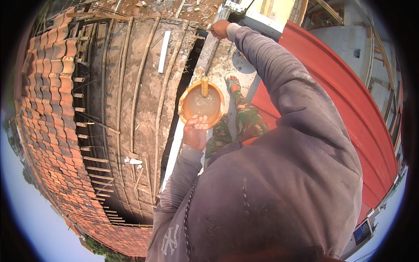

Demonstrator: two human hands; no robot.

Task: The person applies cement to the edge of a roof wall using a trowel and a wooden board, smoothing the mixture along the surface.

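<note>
While the left hand (195, 133) pinches the near rim of the orange bucket (182, 102), left of the sandal (228, 78), the right hand (220, 29) is ahead of the sandal, fingers curled, can't tell if gripping anything

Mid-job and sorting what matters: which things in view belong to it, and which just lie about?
In use:
orange bucket, left hand gripping its rim
yellow handle at its far rim
right hand, outstretched; its grip is unclear

Apparently just lying about:
white strip
white scraps

The stained brown surface (149, 102) carries long thin poles (162, 94) — plus a white strip (164, 51) and white scraps (133, 161).
</note>
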